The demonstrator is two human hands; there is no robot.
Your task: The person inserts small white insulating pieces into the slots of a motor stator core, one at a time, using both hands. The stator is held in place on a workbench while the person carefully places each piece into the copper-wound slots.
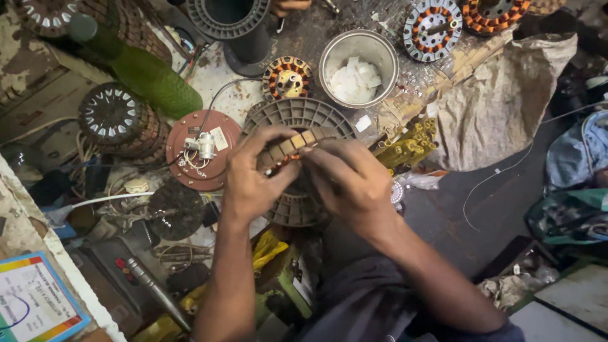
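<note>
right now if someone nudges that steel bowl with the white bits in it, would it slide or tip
The steel bowl looks wide and low with a round rim, so it would probably slide rather than tip. The white pieces inside look small and loose, so they would likely shift. Its smooth metal wall may feel slippery.

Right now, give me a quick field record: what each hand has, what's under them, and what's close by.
left hand: grips the left end of a wound motor stator
right hand: grips the stator's right side, fingers over its windings
under hands: grey ribbed plastic spool
above: steel bowl holding white scraps
left: red round cover plate with a small white capacitor
right: yellow sleeve pieces
</note>
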